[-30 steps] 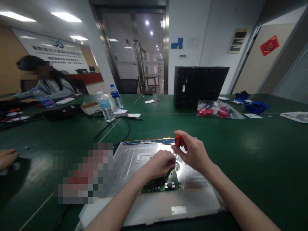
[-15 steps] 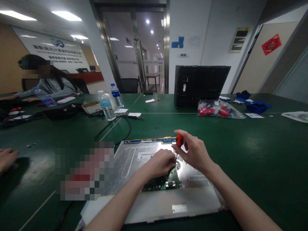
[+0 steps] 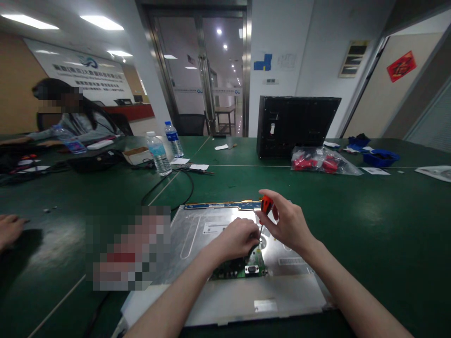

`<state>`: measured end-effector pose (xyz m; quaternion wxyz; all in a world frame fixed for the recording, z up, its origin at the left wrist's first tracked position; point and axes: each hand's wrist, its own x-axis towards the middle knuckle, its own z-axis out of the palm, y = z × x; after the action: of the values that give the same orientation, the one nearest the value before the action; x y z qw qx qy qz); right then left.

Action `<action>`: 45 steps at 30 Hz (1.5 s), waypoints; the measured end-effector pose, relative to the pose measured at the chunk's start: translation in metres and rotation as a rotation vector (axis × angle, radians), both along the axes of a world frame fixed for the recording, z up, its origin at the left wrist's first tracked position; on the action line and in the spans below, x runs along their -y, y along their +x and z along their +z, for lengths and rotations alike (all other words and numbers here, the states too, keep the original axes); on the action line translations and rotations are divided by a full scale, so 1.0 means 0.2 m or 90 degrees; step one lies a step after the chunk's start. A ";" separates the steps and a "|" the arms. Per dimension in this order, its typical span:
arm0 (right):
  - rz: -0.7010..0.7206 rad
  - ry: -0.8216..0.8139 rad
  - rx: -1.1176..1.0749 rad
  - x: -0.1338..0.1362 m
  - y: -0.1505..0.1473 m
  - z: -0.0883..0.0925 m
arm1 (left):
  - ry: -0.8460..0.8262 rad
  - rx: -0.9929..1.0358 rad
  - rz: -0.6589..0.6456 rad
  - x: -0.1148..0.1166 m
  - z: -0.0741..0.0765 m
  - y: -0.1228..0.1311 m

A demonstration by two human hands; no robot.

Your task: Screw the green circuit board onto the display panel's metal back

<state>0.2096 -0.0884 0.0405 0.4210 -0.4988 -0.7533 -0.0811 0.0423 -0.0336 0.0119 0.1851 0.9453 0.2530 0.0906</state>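
My right hand (image 3: pixel 287 218) is closed on the red and black handle of a screwdriver (image 3: pixel 267 204), gripping it between thumb and fingers. Its thin shaft points down towards a green circuit board (image 3: pixel 259 260) on the metal back of a flat display panel (image 3: pixel 197 234). Close to the screwdriver's tip, my left hand (image 3: pixel 239 239) is closed with its fingertips pressed together over the board. What those fingertips hold, if anything, is hidden. A narrow blue circuit strip (image 3: pixel 221 205) runs along the panel's far edge.
Beyond the panel stand a black monitor (image 3: pixel 299 126), a plastic bag with red items (image 3: pixel 324 160) and blue trays (image 3: pixel 380 158). Water bottles (image 3: pixel 159 155) and a black cable (image 3: pixel 192 183) are to the left. Another person's hand (image 3: pixel 12 230) rests at the left edge; another person (image 3: pixel 77 112) sits farther back.
The screwdriver's handle has turned slightly and leans a little more to the right in my right hand. My left hand keeps its place over the board. The whole view has shifted slightly.
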 end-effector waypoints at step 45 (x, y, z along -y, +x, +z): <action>-0.019 -0.036 0.034 0.00 0.03 0.01 | 0.040 -0.012 0.000 0.00 0.01 0.00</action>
<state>0.2159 -0.0875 0.0426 0.3851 -0.5194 -0.7588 -0.0791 0.0413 -0.0326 0.0131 0.1527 0.9515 0.2513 0.0898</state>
